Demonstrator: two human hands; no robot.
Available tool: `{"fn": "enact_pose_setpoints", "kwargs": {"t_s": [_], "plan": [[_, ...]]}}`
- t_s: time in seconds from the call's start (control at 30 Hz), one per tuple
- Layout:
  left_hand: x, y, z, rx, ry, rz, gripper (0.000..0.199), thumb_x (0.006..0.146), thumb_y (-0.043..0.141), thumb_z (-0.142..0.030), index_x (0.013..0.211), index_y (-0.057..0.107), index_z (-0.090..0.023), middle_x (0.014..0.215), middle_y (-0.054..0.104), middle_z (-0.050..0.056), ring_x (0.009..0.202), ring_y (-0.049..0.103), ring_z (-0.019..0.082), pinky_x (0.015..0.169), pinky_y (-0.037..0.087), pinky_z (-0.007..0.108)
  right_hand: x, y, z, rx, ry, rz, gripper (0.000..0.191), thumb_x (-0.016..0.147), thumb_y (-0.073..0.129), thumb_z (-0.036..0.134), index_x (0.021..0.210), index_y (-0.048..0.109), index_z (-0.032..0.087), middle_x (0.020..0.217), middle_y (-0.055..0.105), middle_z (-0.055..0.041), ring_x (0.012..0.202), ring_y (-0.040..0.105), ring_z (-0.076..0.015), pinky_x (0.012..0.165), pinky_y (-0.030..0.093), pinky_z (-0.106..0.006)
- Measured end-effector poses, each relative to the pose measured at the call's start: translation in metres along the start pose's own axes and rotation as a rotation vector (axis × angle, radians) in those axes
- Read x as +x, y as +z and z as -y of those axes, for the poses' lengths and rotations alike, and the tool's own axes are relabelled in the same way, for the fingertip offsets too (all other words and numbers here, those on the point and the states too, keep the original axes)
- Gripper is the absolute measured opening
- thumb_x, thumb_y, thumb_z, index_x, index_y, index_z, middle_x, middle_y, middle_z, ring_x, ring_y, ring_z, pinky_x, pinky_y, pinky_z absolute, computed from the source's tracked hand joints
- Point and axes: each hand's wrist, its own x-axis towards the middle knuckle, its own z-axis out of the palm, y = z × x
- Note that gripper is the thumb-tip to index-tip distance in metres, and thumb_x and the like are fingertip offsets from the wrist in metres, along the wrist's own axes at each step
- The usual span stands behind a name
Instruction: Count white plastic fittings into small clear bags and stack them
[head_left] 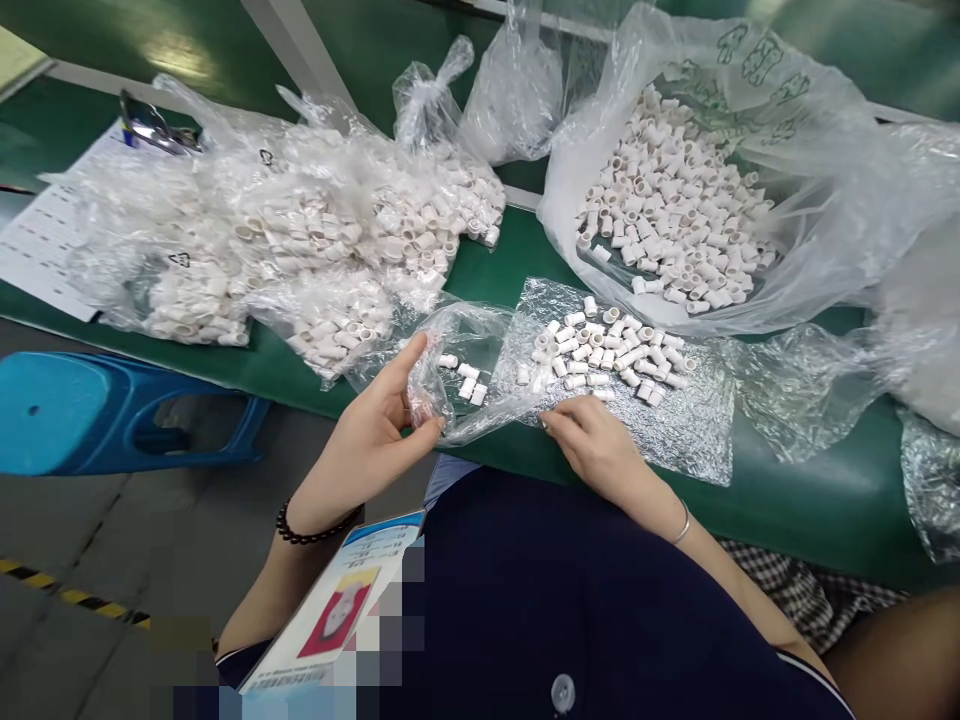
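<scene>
My left hand (375,430) is at a clear plastic bag (480,340), its thumb and forefinger apart and its other fingers curled into the plastic. Several short white tube fittings (469,378) lie in the bag, whose mouth faces right. Just right of that mouth, my right hand (592,440) has its fingers pinched together by the bag's lower edge; whatever is between the fingertips is too small to make out. Beyond it, a loose pile of white tube fittings (600,350) rests on a crinkled clear plastic sheet (697,440).
A large open plastic bag (817,250) full of white fittings stands at the back right. Filled bags (300,220) crowd the left of the green table (787,500). A printed paper (45,240) lies at far left, and a blue stool (112,410) stands below the edge.
</scene>
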Motion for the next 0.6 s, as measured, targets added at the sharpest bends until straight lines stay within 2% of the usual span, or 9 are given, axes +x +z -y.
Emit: {"fn": "enact_pose_setpoints", "kwargs": {"t_s": [0.1,0.17,0.23,0.37,0.43,0.5,0.6], "plan": [[-0.003,-0.001,0.000,-0.010,-0.005,-0.004,0.074,0.093,0.058,-0.042,0.158,0.026,-0.027,0.057,0.028,-0.006,0.049,0.028,0.012,0.045,0.029,0.025,-0.003,0.009,0.001,0.075,-0.052,0.069,0.028,0.098,0.044,0.004,0.112,0.066,0.014,0.104,0.069,-0.0136,0.100,0.060,-0.0232,0.081,0.057,-0.036],[-0.004,-0.002,0.000,-0.017,-0.005,-0.005,0.075,0.093,0.058,-0.040,0.159,0.024,-0.027,0.057,0.029,-0.006,0.049,0.028,0.011,0.046,0.031,0.025,-0.003,0.009,0.000,0.115,-0.048,0.040,0.030,0.099,0.042,0.004,0.112,0.067,0.015,0.102,0.070,-0.0124,0.099,0.062,-0.0224,0.083,0.059,-0.037],[-0.004,-0.002,0.001,-0.022,-0.003,0.008,0.076,0.093,0.058,-0.038,0.160,0.023,-0.027,0.060,0.035,-0.005,0.051,0.031,0.012,0.046,0.033,0.025,0.001,0.001,0.003,0.170,-0.041,-0.072,0.030,0.099,0.043,0.005,0.114,0.066,0.018,0.099,0.071,-0.0105,0.095,0.065,-0.0211,0.083,0.060,-0.039],[-0.005,0.002,0.001,-0.028,-0.005,0.067,0.078,0.093,0.058,-0.037,0.160,0.021,-0.030,0.074,0.054,0.001,0.057,0.041,0.014,0.048,0.039,0.025,0.024,-0.025,0.018,0.291,-0.086,-0.410,0.034,0.096,0.053,0.007,0.124,0.061,0.026,0.103,0.072,-0.0077,0.098,0.069,-0.0219,0.084,0.061,-0.043],[-0.006,0.006,-0.001,-0.035,-0.003,0.092,0.076,0.093,0.058,-0.036,0.160,0.022,-0.031,0.088,0.061,0.005,0.061,0.046,0.014,0.051,0.044,0.025,0.040,-0.030,0.025,0.354,-0.161,-0.486,0.036,0.096,0.055,0.008,0.126,0.060,0.026,0.106,0.072,-0.0074,0.103,0.069,-0.0215,0.087,0.061,-0.043],[-0.007,0.009,-0.002,-0.045,0.000,0.099,0.074,0.093,0.058,-0.035,0.159,0.024,-0.032,0.102,0.065,0.008,0.066,0.051,0.014,0.054,0.048,0.025,0.055,-0.024,0.030,0.415,-0.229,-0.457,0.032,0.097,0.053,0.011,0.125,0.060,0.024,0.107,0.072,-0.0077,0.106,0.068,-0.0200,0.090,0.060,-0.040],[-0.009,0.013,-0.003,-0.071,0.014,0.095,0.074,0.092,0.059,-0.035,0.159,0.026,-0.031,0.112,0.065,0.009,0.069,0.056,0.015,0.059,0.052,0.027,0.069,-0.007,0.032,0.442,-0.209,-0.297,0.028,0.102,0.046,0.016,0.123,0.063,0.021,0.107,0.072,-0.0085,0.110,0.067,-0.0188,0.096,0.058,-0.040]]}}
